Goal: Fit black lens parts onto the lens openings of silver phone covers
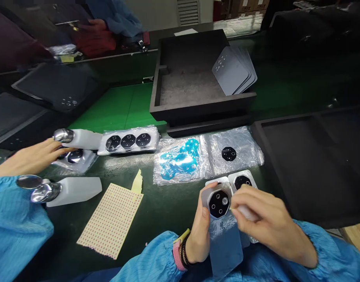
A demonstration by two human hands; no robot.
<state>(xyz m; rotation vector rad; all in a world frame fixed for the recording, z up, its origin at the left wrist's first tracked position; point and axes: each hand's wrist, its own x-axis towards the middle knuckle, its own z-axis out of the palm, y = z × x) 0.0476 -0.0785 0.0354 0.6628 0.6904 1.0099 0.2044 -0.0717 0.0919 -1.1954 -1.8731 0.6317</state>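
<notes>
My left hand (199, 235) is closed around the left edge of a thin silvery-grey phone back cover (225, 246). On that cover sits a black octagonal camera lens plate (215, 209) with several ring-shaped holes. Beside the plate's right edge, the fingers of my right hand (265, 223) are pinched together; whatever lies between them is hidden or too small to name. A second cover (248, 172), also bearing a black lens plate (241, 181), lies partly beneath the right hand.
A co-worker's hand (36, 156) reaches in from the left near a white bottle (86, 140). Another bottle (80, 191), a yellow dotted sticker sheet (112, 219), a bag of blue pieces (180, 160) and bagged black plates (128, 141) surround it. Behind stands a black tray (182, 103) with stacked covers (231, 72).
</notes>
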